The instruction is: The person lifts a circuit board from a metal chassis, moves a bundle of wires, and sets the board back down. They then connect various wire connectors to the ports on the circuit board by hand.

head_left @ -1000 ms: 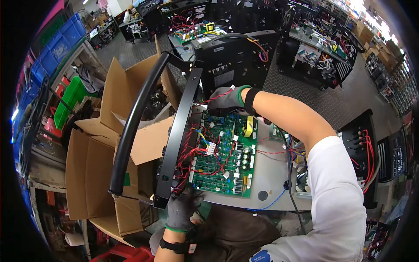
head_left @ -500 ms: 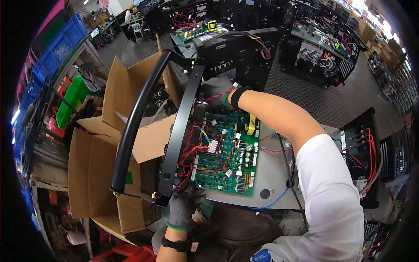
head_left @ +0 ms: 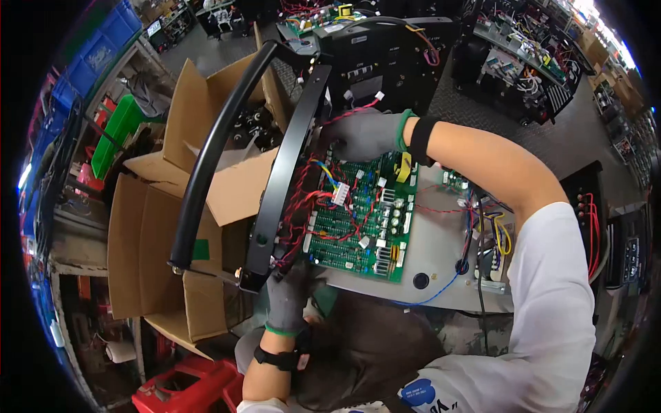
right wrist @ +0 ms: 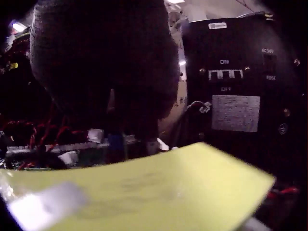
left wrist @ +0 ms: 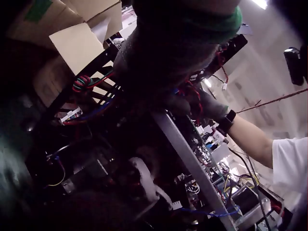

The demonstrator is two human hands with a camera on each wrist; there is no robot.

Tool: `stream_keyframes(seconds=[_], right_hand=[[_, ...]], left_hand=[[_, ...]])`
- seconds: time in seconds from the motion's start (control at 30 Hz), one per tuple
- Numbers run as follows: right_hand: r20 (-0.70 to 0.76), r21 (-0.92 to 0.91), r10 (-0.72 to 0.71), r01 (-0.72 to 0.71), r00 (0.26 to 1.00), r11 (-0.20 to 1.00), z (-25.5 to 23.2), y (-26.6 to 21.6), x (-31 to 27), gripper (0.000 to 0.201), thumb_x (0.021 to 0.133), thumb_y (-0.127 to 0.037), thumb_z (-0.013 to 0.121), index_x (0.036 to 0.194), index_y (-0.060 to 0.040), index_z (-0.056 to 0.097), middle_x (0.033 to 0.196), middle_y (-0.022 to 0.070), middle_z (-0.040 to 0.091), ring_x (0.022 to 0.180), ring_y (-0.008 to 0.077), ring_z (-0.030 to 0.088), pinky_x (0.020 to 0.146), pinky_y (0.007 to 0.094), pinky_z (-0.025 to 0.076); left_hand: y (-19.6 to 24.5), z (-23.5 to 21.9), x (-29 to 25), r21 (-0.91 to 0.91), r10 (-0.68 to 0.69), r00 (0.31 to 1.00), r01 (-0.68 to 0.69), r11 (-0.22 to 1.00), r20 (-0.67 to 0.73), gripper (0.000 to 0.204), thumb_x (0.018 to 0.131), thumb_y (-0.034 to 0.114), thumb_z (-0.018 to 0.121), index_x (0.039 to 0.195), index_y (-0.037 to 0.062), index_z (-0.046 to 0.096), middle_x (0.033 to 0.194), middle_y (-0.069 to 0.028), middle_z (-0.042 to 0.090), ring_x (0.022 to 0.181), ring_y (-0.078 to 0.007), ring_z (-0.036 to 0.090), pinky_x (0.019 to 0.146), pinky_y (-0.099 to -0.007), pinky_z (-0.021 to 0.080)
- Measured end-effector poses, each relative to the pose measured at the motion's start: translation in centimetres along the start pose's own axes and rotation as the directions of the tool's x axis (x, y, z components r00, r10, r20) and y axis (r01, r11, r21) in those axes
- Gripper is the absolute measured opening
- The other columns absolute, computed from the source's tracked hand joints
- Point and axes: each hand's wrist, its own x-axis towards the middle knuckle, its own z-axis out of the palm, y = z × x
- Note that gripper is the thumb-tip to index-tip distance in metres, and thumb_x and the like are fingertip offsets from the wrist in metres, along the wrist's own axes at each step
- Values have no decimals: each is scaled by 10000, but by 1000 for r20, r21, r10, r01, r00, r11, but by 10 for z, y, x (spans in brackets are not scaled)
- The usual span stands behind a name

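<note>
A black panel [head_left: 289,165] with a long tubular handle [head_left: 213,151] stands along the left edge of a grey metal plate [head_left: 444,237] that carries a green circuit board [head_left: 351,256]. My gloved right hand [head_left: 368,134] reaches over the board's far left corner, its fingertips hidden among wires by the panel. A red twisted wire [head_left: 358,109] with a white plug rises beside it. At the panel's near end is my gloved left hand [head_left: 286,299], fingers lost in shadow beneath the corner. A white multi-pin plug [head_left: 340,195] lies over the board. Close to the right wrist camera is a yellow sheet-like surface [right wrist: 168,187].
Open cardboard boxes [head_left: 162,248] stand left of the panel, one with black parts inside. Behind the right hand is a black cabinet [head_left: 385,69] marked ON. A red stool [head_left: 182,385] is at lower left, and a black cable [head_left: 481,255] crosses the plate's right part.
The head view has tipped down, so everything sits higher. My right hand first moved in toward the panel, then back nearer over the board's far corner. The left hand stays at the panel's near end.
</note>
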Motion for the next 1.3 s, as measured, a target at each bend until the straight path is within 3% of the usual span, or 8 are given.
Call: stream_keyframes(seconds=[0.27,0.33,0.37,0.53,0.63,0.87,1.03,1.3], right_hand=[[224,-52,-104,118,969,992,24,-5,27,350,844,-312,538,1028,-25,620,977,211,638,903,382,610,787,460,486],[271,-465,-396,480,877,744,84,43,55,385,869,-342,543,1065,-17,608,1011,223,638,937,374,613,817,454,487],[379,-403,-155,313,912,860,53,14,43,423,879,-362,551,1099,-3,590,1041,231,636,961,370,613,838,441,488],[267,-86,-192,222,944,971,22,0,24,376,873,-308,539,1086,-2,584,993,238,634,930,380,613,809,440,492],[260,-127,165,-136,951,983,-9,-31,-2,313,841,-215,511,1086,-33,580,871,224,625,826,397,612,738,470,484],[97,-103,-31,41,995,994,-32,-42,-72,350,849,-295,525,1146,-132,614,994,148,624,964,342,608,849,439,480],[73,-3,-75,76,995,997,-45,-42,-106,318,866,-289,529,1127,-129,617,988,128,622,945,320,612,835,437,483],[69,47,35,-38,997,998,-57,-31,-132,297,889,-299,532,1103,-117,628,1001,137,640,950,316,620,832,427,490]], left_hand=[[28,39,-6,75,23,989,-12,997,-146,234,930,102,537,1115,-32,587,996,-112,651,787,-233,691,592,-302,581],[31,40,-7,209,35,988,-3,978,-149,202,935,120,543,1061,-26,600,930,-106,666,737,-208,688,558,-277,555],[31,39,-8,208,41,987,-8,978,-153,202,935,120,543,1061,-26,600,930,-106,666,737,-208,688,558,-277,555],[32,46,-14,319,144,980,-94,943,-137,178,945,158,550,963,-10,608,744,-74,657,563,-111,607,474,-226,451],[31,43,-15,392,191,972,-125,911,-134,186,934,174,575,981,-2,612,731,-58,635,535,-82,554,463,-219,418],[19,29,-20,469,288,945,-187,864,-154,264,890,204,642,1057,1,615,720,-34,604,557,-76,544,493,-224,424],[13,13,-26,800,572,812,-264,539,-118,307,818,233,715,1054,47,649,762,-67,655,633,-112,615,589,-261,485],[17,-4,-32,986,448,889,12,168,-88,485,756,451,714,1057,78,636,1080,-164,584,982,-319,598,789,-431,482]])
